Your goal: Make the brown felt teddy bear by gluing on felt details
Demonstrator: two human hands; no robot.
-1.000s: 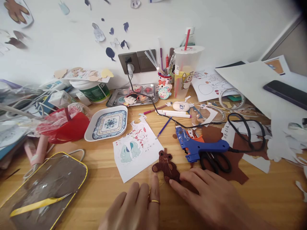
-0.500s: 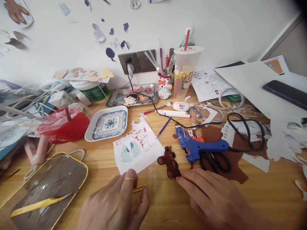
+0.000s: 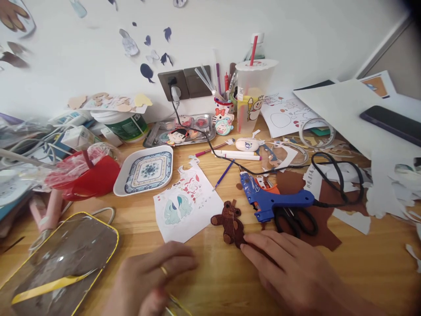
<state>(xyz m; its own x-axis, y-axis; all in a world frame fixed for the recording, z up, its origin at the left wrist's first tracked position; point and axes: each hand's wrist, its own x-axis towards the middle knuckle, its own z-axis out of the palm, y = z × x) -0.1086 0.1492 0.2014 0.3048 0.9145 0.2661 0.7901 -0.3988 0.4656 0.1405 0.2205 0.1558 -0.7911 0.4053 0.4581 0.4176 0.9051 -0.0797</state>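
Note:
A small dark brown teddy bear figure (image 3: 232, 224), with lighter paws and a thin pale strand across it, lies on the wooden table. My right hand (image 3: 286, 267) has its fingertips closed on the bear's lower right end; the thumb is hidden. My left hand (image 3: 158, 274), with a gold ring, is over the table's front, apart from the bear and smeared by motion. Its fingers are curled, and a thin yellow two-pronged tool (image 3: 177, 304), like tweezers, sticks out below them. A blue hot glue gun (image 3: 276, 199) rests just beyond my right hand.
Black-handled scissors (image 3: 297, 221) lie under the glue gun, over brown sheet material (image 3: 329, 235). A printed paper sheet (image 3: 197, 215) and a white patterned tray (image 3: 115, 186) are to the left. A dark mat (image 3: 82, 239) bears a yellow tool (image 3: 49, 289). A drink cup (image 3: 245, 98) stands behind.
My left hand has drawn back toward me, and the yellow tool has swung from pointing right to pointing down. The bear has turned slightly and shifted left under my right fingertips.

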